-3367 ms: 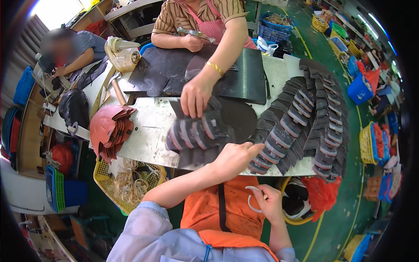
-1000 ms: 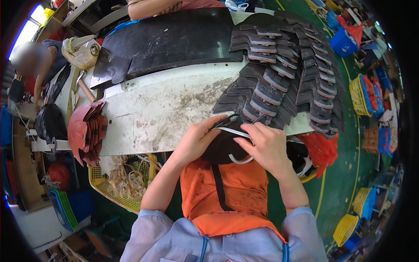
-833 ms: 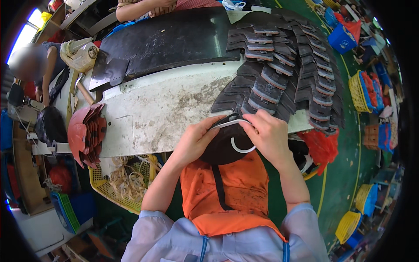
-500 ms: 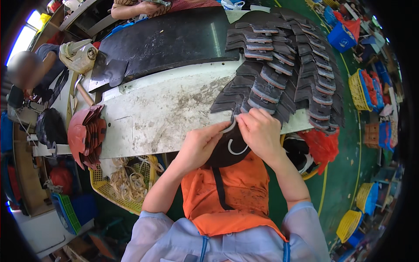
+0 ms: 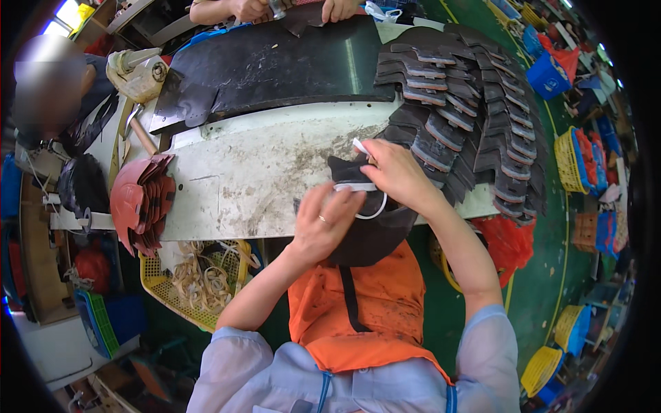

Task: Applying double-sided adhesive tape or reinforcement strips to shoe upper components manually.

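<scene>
A dark, flat, curved cut piece (image 5: 368, 246) lies over the table's front edge and hangs toward my lap. A narrow white strip (image 5: 354, 186) runs along it, part of it looping loose below. My left hand (image 5: 322, 224) is closed on the piece, its fingertips pressing at the strip's left end. In a pinch above the piece, my right hand (image 5: 401, 177) holds the strip's upper end, which sticks up past the fingers. The piece's underside is hidden.
Overlapping dark pieces (image 5: 441, 131) are stacked at right. Red-brown pieces (image 5: 141, 203), a hammer (image 5: 142, 135) and a yellow basket (image 5: 155, 289) of strips are at left. Behind a black board (image 5: 275, 69), another person's hands (image 5: 248, 9) work; a second person sits at left.
My right hand has moved up and left, raising the strip's end. My left hand has shifted onto the strip. At the far side, the other person's hands have spread, with a metal tool showing.
</scene>
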Demonstrator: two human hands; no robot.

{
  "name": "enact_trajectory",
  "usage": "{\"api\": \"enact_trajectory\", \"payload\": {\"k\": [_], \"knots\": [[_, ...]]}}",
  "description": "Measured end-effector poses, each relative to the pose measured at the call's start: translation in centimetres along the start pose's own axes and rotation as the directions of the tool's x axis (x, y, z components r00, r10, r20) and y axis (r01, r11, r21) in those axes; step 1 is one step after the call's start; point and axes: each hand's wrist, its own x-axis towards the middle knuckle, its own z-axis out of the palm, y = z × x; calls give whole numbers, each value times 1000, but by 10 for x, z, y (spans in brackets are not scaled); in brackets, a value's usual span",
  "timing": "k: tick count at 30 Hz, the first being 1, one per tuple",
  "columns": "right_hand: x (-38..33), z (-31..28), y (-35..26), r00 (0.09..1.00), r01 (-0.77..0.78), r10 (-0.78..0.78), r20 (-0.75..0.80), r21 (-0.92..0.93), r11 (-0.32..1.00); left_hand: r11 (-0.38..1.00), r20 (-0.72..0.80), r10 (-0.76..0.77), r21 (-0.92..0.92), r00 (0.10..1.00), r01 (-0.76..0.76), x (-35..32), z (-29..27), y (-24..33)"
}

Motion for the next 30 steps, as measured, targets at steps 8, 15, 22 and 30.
{"api": "enact_trajectory", "payload": {"k": [8, 15, 22, 30], "knots": [[-15, 6, -15, 985, 113, -129, 117, 129, 985, 1000, 390, 19, -29, 921, -8, 1, -2, 1], [-53, 9, -27, 966, 216, -214, 142, 6, 976, 979, 180, -72, -176, 981, 104, -21, -1, 3], [-51, 15, -31, 948, 280, -239, 212, -191, 941, 936, -12, -305, -190, 952, 297, -23, 12, 6], [-80, -13, -28, 989, 94, -74, 128, -154, 984, 783, 433, -484, -174, 760, 597, -14, -44, -14]]}}
